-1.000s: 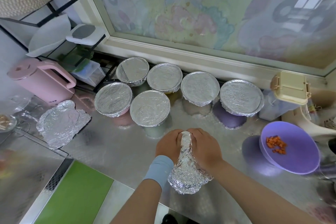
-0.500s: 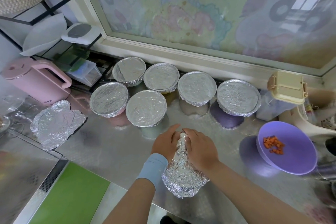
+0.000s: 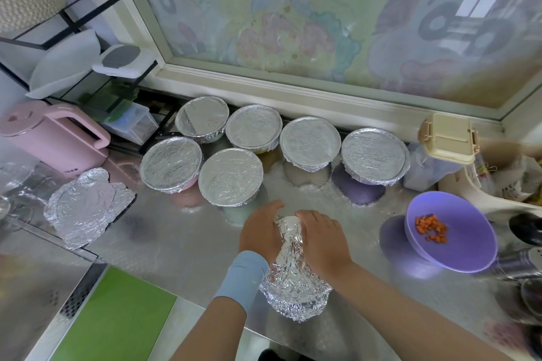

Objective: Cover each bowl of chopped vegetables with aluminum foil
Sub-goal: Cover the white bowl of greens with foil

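Crumpled foil wrap [image 3: 293,281] lies nearest, at the front edge of the steel counter [image 3: 176,243], moulded over something I cannot make out. Both hands are on its upper end. The left hand [image 3: 259,231] has a pale blue wristband [image 3: 242,275] below it and lies flat against the wrap's left side with fingers fairly straight. The right hand [image 3: 321,239] is curled over the top right, gripping the foil. Down left, a green board [image 3: 111,316] sits in the near corner. To the right of the hands, well apart, an uncovered purple bowl [image 3: 457,252] stands tilted, holding a small heap of orange carrot cubes [image 3: 430,228]. To the far left a loose foil sheet [image 3: 85,208] lies flat on the counter, creased with a round imprint. Beyond the hands stand two bowls sealed with foil, side by side: the front-left bowl [image 3: 171,163], pink below its rim, and the front-right bowl [image 3: 230,176]. Behind them a back row of bowls [image 3: 310,142], four in all, runs along the window sill, each capped tight with foil; the rightmost is purple underneath. A pink kettle [image 3: 50,138] stands far left, and a beige latched box [image 3: 447,138] far right.
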`<state>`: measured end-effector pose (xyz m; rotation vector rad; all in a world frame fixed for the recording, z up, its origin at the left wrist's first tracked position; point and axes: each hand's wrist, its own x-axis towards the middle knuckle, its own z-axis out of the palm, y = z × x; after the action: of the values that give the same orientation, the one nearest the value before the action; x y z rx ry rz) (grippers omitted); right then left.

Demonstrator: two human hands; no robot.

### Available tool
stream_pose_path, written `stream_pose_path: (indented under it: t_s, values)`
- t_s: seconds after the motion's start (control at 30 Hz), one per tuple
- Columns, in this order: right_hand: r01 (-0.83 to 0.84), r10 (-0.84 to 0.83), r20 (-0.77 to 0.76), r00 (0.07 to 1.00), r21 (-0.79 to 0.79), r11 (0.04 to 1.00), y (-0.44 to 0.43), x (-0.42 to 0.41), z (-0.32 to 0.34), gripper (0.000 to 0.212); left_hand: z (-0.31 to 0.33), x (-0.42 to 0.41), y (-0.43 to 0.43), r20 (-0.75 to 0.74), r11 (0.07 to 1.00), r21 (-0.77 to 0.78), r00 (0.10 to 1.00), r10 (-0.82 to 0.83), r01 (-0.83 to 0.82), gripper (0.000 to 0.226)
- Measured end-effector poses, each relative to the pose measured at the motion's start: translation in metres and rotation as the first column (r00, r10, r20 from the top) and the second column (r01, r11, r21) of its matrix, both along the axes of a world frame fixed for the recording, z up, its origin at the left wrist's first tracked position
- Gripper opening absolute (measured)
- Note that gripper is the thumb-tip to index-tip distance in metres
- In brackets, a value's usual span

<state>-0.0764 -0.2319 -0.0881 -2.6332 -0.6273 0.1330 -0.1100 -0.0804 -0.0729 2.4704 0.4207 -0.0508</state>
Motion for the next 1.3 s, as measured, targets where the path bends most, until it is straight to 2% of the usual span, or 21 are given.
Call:
stream_pose_path:
  t_s: [0.07, 0.13, 0.33, 0.47, 0.6, 0.7, 0.83, 0.9, 1.03, 1.3]
  values:
    - [0.003, -0.003, -0.053, 0.999, 0.005, 1.0, 0.0, 0.0, -0.001, 0.037, -0.001, 0.004, -0.003, -0.019, 0.994, -0.084, 0.997, -0.074, 0.073, 0.04]
    - [0.013, -0.011, -0.064, 0.998, 0.018, 1.0, 0.0, -0.001, -0.003, 0.04, -0.003, 0.006, -0.006, -0.024, 0.989, -0.079, 0.992, -0.124, 0.121, 0.032]
    - [0.014, -0.012, -0.036, 0.999, 0.062, 0.998, -0.001, 0.0, -0.005, 0.041, -0.008, 0.01, -0.008, -0.033, 0.998, -0.008, 0.997, -0.066, 0.066, 0.031]
    - [-0.016, 0.02, -0.045, 0.999, 0.093, 0.996, -0.003, 0.004, -0.008, 0.037, -0.008, 0.009, -0.01, -0.053, 0.999, -0.021, 0.998, -0.037, 0.036, 0.03]
    - [-0.115, 0.113, 0.072, 0.991, 0.029, 0.993, -0.006, 0.011, -0.008, 0.039, -0.009, 0.003, -0.014, -0.049, 0.996, -0.027, 0.995, 0.085, -0.087, 0.03]
    - [-0.043, 0.05, 0.115, 0.992, -0.063, 0.997, -0.009, 0.011, -0.006, 0.037, -0.005, -0.003, -0.018, -0.057, 0.973, -0.048, 0.973, 0.224, -0.227, 0.027]
    - [0.035, -0.04, -0.047, 0.998, -0.101, 0.994, -0.005, 0.0, -0.001, 0.04, 0.005, 0.001, -0.011, -0.109, 0.983, 0.034, 0.977, 0.182, -0.179, 0.024]
    - [0.065, -0.07, -0.131, 0.989, -0.047, 0.997, -0.006, -0.001, -0.002, 0.041, 0.005, 0.004, -0.007, -0.086, 0.994, -0.029, 0.991, 0.099, -0.102, 0.027]
    - [0.094, -0.088, -0.182, 0.979, 0.024, 0.995, -0.008, -0.001, -0.003, 0.038, 0.0, 0.004, -0.006, -0.064, 0.99, -0.103, 0.992, -0.105, 0.098, 0.032]
    - [0.122, -0.106, -0.248, 0.963, 0.051, 0.991, -0.008, 0.002, -0.002, 0.036, -0.001, 0.007, -0.007, -0.089, 0.994, -0.107, 0.996, -0.019, 0.01, 0.029]
